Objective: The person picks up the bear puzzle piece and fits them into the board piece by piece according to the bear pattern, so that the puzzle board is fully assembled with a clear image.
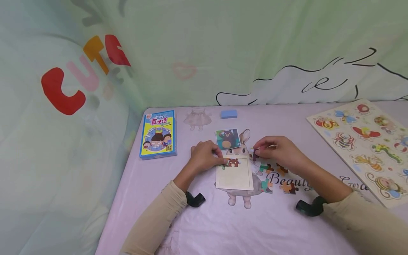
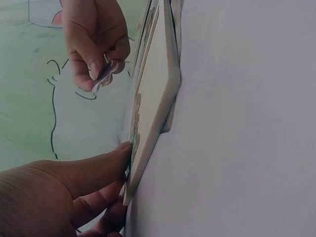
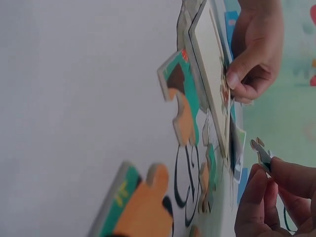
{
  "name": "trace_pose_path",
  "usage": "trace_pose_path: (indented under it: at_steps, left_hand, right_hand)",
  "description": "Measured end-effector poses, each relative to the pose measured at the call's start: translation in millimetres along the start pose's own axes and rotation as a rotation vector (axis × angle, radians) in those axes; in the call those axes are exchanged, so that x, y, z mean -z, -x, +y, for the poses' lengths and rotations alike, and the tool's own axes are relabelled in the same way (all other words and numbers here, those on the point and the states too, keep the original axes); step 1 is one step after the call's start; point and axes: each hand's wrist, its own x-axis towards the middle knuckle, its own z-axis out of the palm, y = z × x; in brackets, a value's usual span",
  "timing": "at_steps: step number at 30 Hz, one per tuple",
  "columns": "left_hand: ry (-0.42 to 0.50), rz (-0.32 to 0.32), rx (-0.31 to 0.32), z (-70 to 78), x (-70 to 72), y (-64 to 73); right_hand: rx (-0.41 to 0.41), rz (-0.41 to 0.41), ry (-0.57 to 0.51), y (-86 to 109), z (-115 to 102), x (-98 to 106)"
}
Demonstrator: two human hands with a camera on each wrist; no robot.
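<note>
My left hand (image 1: 205,156) grips the upper left corner of a pale wooden puzzle board (image 1: 236,179), its thumb on the top side. Fitted pieces with a brown bear's face (image 1: 233,162) lie along the board's top edge. Between the thumb and fingers of my right hand (image 1: 280,150) a small jigsaw piece (image 3: 264,157) is pinched, raised off the table just right of the board. Loose jigsaw pieces (image 3: 182,98) in teal, orange and brown lie below the right hand. A bear picture card (image 1: 228,139) rests right behind the board.
A blue and yellow card box (image 1: 157,134) lies at the left. Toward the back is a small blue block (image 1: 228,114). A large wooden insect puzzle (image 1: 363,145) covers the right side, beyond the right forearm. A printed curtain (image 1: 191,46) rises behind the table.
</note>
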Motion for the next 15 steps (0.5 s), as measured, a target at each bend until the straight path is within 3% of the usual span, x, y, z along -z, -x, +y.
trace_pose_path:
  at_steps: [5,15]
  left_hand:
    - [-0.002,0.001,0.005,-0.8,-1.4,-0.9]
    - [0.006,0.002,-0.004,-0.7,-1.3,-0.7]
  right_hand:
    - [0.027,-0.025,0.002,-3.0,-5,-8]
    - [-0.006,-0.086,-0.022,-7.9,-9,-20]
